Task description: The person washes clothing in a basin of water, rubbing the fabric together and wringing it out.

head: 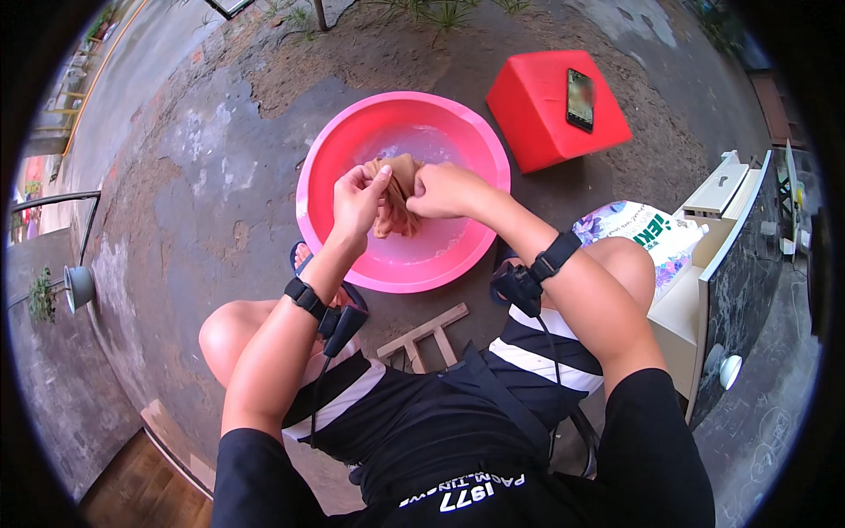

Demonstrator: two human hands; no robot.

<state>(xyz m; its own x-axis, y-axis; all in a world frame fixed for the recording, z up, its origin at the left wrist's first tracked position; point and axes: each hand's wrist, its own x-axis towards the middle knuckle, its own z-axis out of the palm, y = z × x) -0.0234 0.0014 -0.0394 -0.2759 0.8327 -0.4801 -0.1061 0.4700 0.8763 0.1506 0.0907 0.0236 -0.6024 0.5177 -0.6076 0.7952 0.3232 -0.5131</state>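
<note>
A pink plastic basin (404, 284) with cloudy, slightly foamy water stands on the ground in front of my feet. Over the water hangs a bunched brown cloth (397, 221), held up between my two hands. My left hand (360, 195) pinches the cloth's left side, thumb on top. At its right side my right hand (443, 190) is closed on the fabric with its knuckles up. Whether the cloth's lower end touches the water I cannot tell.
A red cube stool (538, 125) bearing a smartphone (580, 100) stands right of the basin. Beside my right knee are a printed plastic bag (637, 228) and a cabinet (680, 317). A wooden frame piece (422, 330) lies between my feet. A potted plant (79, 287) is far left.
</note>
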